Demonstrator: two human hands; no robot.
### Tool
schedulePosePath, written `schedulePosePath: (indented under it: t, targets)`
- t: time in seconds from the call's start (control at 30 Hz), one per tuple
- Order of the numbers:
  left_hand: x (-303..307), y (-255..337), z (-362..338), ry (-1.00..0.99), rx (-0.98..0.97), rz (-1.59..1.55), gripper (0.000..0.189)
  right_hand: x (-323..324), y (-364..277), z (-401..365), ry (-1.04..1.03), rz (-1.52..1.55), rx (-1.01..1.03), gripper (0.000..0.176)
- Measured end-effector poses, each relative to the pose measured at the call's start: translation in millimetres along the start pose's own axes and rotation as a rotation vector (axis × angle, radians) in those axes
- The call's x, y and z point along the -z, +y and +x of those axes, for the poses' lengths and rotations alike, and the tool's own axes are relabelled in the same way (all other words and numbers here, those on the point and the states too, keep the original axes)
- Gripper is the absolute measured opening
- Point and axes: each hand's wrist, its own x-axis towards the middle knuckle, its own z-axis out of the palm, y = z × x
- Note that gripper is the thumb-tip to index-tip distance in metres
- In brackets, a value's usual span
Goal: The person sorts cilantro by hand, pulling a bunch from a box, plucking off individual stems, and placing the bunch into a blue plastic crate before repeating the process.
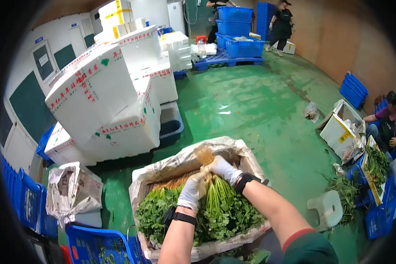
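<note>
A paper-lined box (141, 182) full of leafy green bunches (163, 209) stands in front of me. Over it, both my gloved hands meet at one bunch (220, 196), just below its pale brown roots. My right hand (224, 170) is closed round the top of the stems near the roots. Beside it, my left hand (193, 189) is closed against the same bunch from the left, its fingertips partly hidden. The leaves of the bunch hang down towards me over the other greens. Both wrists wear black bands.
White foam boxes (97, 97) are stacked at the left. A blue crate (97, 242) stands at the lower left, a white stool (325, 210) at the right. One person (389, 123) sits at the far right; two others stand at the back near blue crates (234, 26).
</note>
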Motion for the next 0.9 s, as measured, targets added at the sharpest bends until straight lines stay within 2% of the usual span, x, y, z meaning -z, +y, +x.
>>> schedulePosePath:
  t: [0.03,0.07,0.1,0.13,0.17,0.2,0.23,0.27,0.3,0.37,0.4,0.43,0.5,0.57,0.6,0.67,0.7,0.73,0.77,0.8,0.83,0.87,0.9]
  targets:
    - [6,0,-2,0.077,0.024,-0.034,0.035,5,-24,-19,-0.037,0.015,0.043,0.024]
    - [8,6,-7,0.1,0.066,-0.137,0.039,7,-35,-32,-0.119,0.19,0.074,0.022]
    - [12,9,-12,0.199,0.088,-0.18,0.039,10,-32,-34,-0.169,0.169,0.114,0.023]
    - [16,7,-11,0.218,0.032,-0.078,0.044,8,-33,-40,-0.141,0.142,0.185,0.025]
    - [46,-6,8,0.144,0.038,0.1,0.052,9,-57,-56,-0.184,0.155,0.215,0.028]
    - [66,-7,15,-0.15,0.2,-0.016,0.054,9,-57,-63,-0.236,0.291,0.149,0.032]
    - [10,7,-14,0.088,0.251,0.077,0.052,7,-65,-73,-0.24,0.381,0.079,0.035]
    - [-12,9,-22,0.079,0.269,0.068,0.05,9,-61,-74,-0.285,0.4,0.025,0.038]
    - [-7,-8,-6,-0.039,0.208,-0.145,0.049,11,-57,-74,-0.317,0.404,0.017,0.036]
    - [-14,-13,-8,-0.108,0.103,-0.16,0.045,13,-57,-76,-0.278,0.345,0.007,0.035]
    - [-14,-18,-9,-0.099,0.098,-0.175,0.045,10,-58,-78,-0.201,0.298,0.102,0.034]
    - [-16,-19,-9,-0.077,0.039,-0.186,0.041,6,-63,-80,-0.213,0.291,0.095,0.034]
    - [-17,-23,-13,-0.045,-0.019,-0.207,0.037,-2,-66,-88,-0.048,0.289,0.174,0.033]
    - [-30,-15,-26,-0.022,-0.083,-0.221,0.031,-4,-57,-87,-0.047,0.284,0.134,0.035]
    - [-25,-22,-22,-0.023,-0.121,-0.362,0.031,-4,-55,-86,0.005,0.228,0.152,0.037]
    - [-10,-27,-19,-0.055,-0.1,-0.325,0.032,-7,-57,-84,0.096,0.16,0.214,0.043]
    - [-4,-31,-17,-0.091,-0.08,-0.287,0.033,-6,-58,-83,0.097,0.159,0.211,0.043]
    - [-9,-30,-23,-0.072,-0.125,-0.204,0.041,-5,-59,-82,0.061,0.051,0.128,0.041]
    - [-13,-28,-28,-0.071,-0.121,-0.207,0.041,-3,-60,-80,0.025,-0.058,0.044,0.039]
    - [-18,-27,-34,-0.052,-0.148,-0.182,0.047,-1,-58,-75,-0.098,-0.076,0.024,0.034]
    - [-25,-23,-40,-0.033,-0.175,-0.159,0.053,-2,-63,-74,-0.099,-0.079,0.019,0.034]
    - [-38,-14,-49,-0.064,-0.31,-0.111,0.061,-4,-70,-75,-0.167,-0.105,0.003,0.032]
    - [-37,-15,-49,-0.058,-0.305,-0.119,0.061,-5,-74,-76,-0.236,-0.131,-0.017,0.031]
